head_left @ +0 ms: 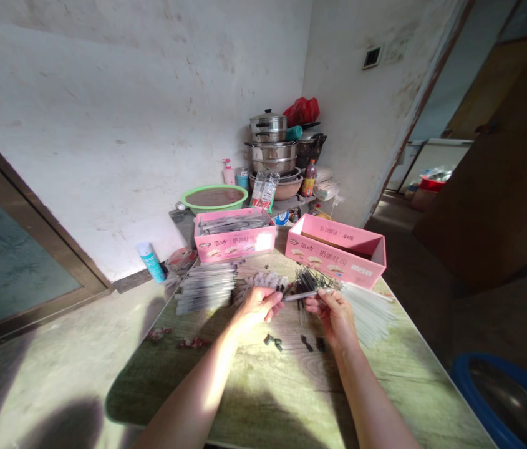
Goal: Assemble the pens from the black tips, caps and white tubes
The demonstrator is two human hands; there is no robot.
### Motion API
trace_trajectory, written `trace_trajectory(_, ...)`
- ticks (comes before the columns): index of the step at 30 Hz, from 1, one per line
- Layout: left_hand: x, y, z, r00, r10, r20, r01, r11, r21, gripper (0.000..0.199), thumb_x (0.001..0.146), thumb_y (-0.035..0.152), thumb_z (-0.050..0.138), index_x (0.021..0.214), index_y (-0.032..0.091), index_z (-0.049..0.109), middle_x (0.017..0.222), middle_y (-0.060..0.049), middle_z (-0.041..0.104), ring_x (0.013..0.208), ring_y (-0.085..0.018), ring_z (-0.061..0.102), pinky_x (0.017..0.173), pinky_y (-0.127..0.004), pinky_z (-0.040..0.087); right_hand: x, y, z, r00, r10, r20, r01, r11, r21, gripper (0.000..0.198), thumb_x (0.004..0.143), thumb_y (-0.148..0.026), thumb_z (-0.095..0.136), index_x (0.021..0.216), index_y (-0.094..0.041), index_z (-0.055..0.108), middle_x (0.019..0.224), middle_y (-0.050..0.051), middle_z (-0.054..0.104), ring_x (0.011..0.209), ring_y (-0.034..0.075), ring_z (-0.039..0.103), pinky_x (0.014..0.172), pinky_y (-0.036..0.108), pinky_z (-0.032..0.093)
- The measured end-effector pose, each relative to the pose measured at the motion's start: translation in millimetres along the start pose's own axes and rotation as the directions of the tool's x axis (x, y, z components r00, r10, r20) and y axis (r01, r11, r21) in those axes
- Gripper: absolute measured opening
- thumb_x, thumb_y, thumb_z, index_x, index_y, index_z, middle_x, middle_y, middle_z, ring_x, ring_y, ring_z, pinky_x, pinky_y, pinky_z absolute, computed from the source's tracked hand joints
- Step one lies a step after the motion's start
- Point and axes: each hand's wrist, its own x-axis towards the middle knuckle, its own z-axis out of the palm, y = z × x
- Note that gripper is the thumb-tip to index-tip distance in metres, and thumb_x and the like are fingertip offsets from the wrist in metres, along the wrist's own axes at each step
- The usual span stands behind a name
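A wood-grain table [254, 380] stands in a room with scuffed white walls [118, 112], stacked pots [272, 151] in the far corner and a doorway [394, 206] on the right; its rounded near-left corner overhangs the floor [67, 349], its right edge runs near a blue tub [459, 380]; wood grain spreads left and right of the forearms [211, 374], while tube bundles [207, 287] lie farther; the left hand [261, 304] and right hand [335, 312] pinch a slim tube [301, 295] by its ends, above the table's middle; the left pink box [235, 247] and right pink box [338, 265] read 奶盖吐司; smaller lettering is illegible.
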Motion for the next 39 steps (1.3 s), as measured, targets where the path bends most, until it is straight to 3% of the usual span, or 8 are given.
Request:
trace_trajectory(5,-0.8,0.0,1.3,0.997,-0.014,-0.069,0.008,0.996,-0.083,0.049,0.063,0.052,0.091,0.086,0.015,0.068,0.069,0.000,0.063,0.046,-0.008,0.049,0.043,-0.021,0.030,-0.3,0.5,0.8,1.000,-0.006,-0.007,0.006,1.000,0.001,0.040,0.058,-0.040,0.103,0.069,-0.018,0.071,0.062,0.006,0.077,0.053,0.018,0.074,0.053,0.024,0.064)
trace_trajectory(11,-3.5,2.3,0.5,0.998,-0.064,0.004,0.064,0.998,0.026,0.057,0.089,0.069,0.059,0.077,0.014,0.068,0.063,-0.003,0.061,0.042,-0.009,0.046,0.042,-0.024,0.028,-0.4,0.2,0.4,1.000,0.000,0.001,0.000,1.000,-0.010,0.041,0.058,-0.042,0.103,0.069,-0.018,0.071,0.063,0.005,0.078,0.053,0.017,0.074,0.053,0.023,0.063)
trace_trajectory(18,-2.5,0.5,1.3,0.999,-0.024,-0.047,0.022,0.999,-0.046,0.049,0.067,0.056,0.088,0.085,0.016,0.066,0.065,0.001,0.062,0.045,-0.009,0.050,0.041,-0.021,0.030,-0.1,-0.4,0.4,1.000,0.009,0.003,-0.009,1.000,-0.017,0.041,0.058,-0.041,0.103,0.069,-0.018,0.071,0.063,0.007,0.078,0.053,0.017,0.073,0.054,0.023,0.063)
trace_trajectory(23,-1.2,-3.4,-0.6,0.998,-0.061,-0.005,0.061,0.998,-0.002,0.058,0.087,0.071,0.062,0.077,0.014,0.067,0.061,-0.002,0.061,0.039,-0.009,0.047,0.038,-0.024,0.028,0.8,0.8,-1.6,1.000,0.005,-0.005,-0.005,1.000,-0.025,0.040,0.059,-0.040,0.102,0.069,-0.018,0.070,0.064,0.007,0.078,0.054,0.018,0.074,0.054,0.024,0.063)
trace_trajectory(27,-1.2,-3.1,1.5,0.998,-0.059,0.036,0.059,0.998,-0.012,0.051,0.076,0.065,0.078,0.075,0.015,0.066,0.060,0.000,0.061,0.039,-0.007,0.046,0.037,-0.022,0.027,0.4,0.7,-1.4,1.000,0.006,0.005,-0.006,0.999,-0.043,0.039,0.061,-0.041,0.101,0.069,-0.019,0.070,0.066,0.007,0.078,0.057,0.019,0.075,0.054,0.026,0.064)
trace_trajectory(31,-1.7,-1.3,3.9,0.999,-0.036,-0.031,0.034,0.998,-0.055,0.049,0.064,0.055,0.090,0.077,0.015,0.066,0.057,0.002,0.059,0.042,-0.008,0.050,0.038,-0.020,0.033,0.0,2.1,-1.0,1.000,0.010,0.022,-0.009,0.999,-0.052,0.040,0.062,-0.042,0.101,0.070,-0.017,0.070,0.068,0.009,0.078,0.057,0.019,0.075,0.054,0.025,0.063)
trace_trajectory(35,1.3,-4.9,0.5,0.998,-0.013,-0.069,0.012,1.000,-0.016,0.049,0.079,0.065,0.075,0.078,0.017,0.067,0.063,-0.002,0.065,0.041,-0.010,0.053,0.036,-0.021,0.034,1.8,4.0,-4.5,1.000,0.007,0.009,-0.006,0.999,-0.043,0.040,0.063,-0.042,0.100,0.072,-0.019,0.068,0.067,0.006,0.078,0.057,0.019,0.075,0.054,0.026,0.063)
trace_trajectory(39,5.5,-8.4,-15.7,0.929,0.108,-0.354,-0.067,0.990,0.127,0.042,0.089,0.057,0.063,0.087,0.016,0.072,0.066,-0.003,0.069,0.044,-0.011,0.056,0.041,-0.022,0.038,4.5,1.8,-10.7,1.000,0.023,-0.020,-0.022,1.000,0.017,0.041,0.060,-0.041,0.099,0.073,-0.020,0.067,0.074,0.006,0.080,0.057,0.019,0.074,0.046,0.025,0.060)
